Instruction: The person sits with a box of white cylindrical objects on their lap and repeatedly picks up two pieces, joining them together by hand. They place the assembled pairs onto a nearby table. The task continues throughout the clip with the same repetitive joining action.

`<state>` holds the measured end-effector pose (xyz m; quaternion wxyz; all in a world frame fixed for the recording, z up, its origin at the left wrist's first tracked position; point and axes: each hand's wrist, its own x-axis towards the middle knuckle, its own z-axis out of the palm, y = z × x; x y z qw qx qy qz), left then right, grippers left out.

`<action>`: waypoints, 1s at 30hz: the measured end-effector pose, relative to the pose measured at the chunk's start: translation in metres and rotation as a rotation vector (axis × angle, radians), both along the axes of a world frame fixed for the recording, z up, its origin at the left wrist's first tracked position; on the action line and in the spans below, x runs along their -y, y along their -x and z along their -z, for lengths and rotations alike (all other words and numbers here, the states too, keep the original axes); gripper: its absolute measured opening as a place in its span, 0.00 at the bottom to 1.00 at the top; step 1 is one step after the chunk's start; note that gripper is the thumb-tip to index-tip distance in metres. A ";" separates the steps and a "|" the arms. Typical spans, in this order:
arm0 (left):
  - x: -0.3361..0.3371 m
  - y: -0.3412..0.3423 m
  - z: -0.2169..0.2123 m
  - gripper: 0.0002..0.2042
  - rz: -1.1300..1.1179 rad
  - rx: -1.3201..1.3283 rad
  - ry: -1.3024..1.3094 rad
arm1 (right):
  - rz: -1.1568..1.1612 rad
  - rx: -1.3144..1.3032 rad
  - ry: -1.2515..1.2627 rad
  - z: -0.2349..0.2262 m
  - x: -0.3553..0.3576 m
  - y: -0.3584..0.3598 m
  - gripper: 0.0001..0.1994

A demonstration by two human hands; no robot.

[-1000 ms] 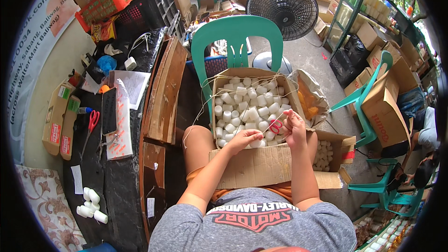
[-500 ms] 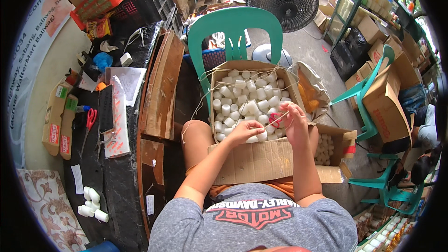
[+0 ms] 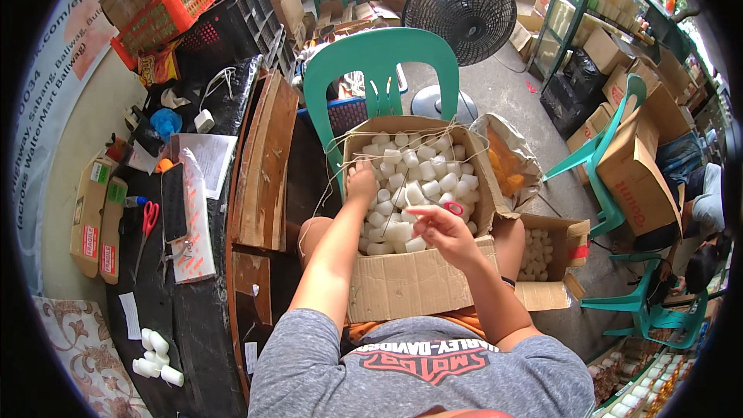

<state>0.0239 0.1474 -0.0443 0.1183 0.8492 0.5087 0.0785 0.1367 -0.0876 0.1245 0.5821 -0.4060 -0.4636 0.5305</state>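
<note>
A cardboard box (image 3: 410,279) full of short white cylinders (image 3: 428,171), like small candles, rests across my lap. My left hand (image 3: 361,183) is at its left rim, fingers curled in among thin pale strings (image 3: 334,142) that hang over the edge; what they grip is hidden. Over the near part of the cylinders, my right hand (image 3: 449,234) has thumb and fingertips drawn together in a pinch. Anything between them is too small to make out. Pink-handled scissors (image 3: 453,207) lie on the cylinders just beyond my right hand.
A green plastic chair (image 3: 379,46) stands behind the box, with a black fan (image 3: 460,14) beyond. On the left, a black-covered table (image 3: 201,325) carries red-handled scissors (image 3: 148,220), a phone (image 3: 176,201) and several white cylinders (image 3: 157,358). A smaller box (image 3: 573,241) is at my right.
My hands have moved apart from the string stretched between them. The left went left to the box rim; the right dropped nearer and slightly left. The view has shifted a little.
</note>
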 end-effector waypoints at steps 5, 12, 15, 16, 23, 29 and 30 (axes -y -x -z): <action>0.016 -0.003 0.003 0.26 -0.072 0.311 -0.051 | -0.010 -0.127 -0.035 -0.004 0.002 0.005 0.17; 0.022 0.003 0.007 0.23 -0.142 0.565 -0.019 | 0.167 0.002 -0.122 0.009 0.001 0.008 0.07; 0.045 -0.002 -0.005 0.20 -0.265 0.968 0.175 | 0.290 0.167 -0.039 0.016 0.007 0.000 0.06; 0.052 0.003 -0.003 0.19 -0.343 1.239 0.453 | 0.324 0.161 -0.020 0.016 0.006 0.001 0.06; 0.106 0.012 -0.053 0.17 -0.727 1.858 1.418 | 0.561 0.485 -0.005 0.057 -0.013 0.004 0.06; 0.104 0.041 -0.010 0.19 -0.526 1.931 1.574 | 0.530 0.473 0.125 0.078 -0.016 0.016 0.08; 0.104 0.041 -0.012 0.19 -0.516 1.953 1.568 | 0.527 0.475 0.133 0.080 -0.017 0.017 0.08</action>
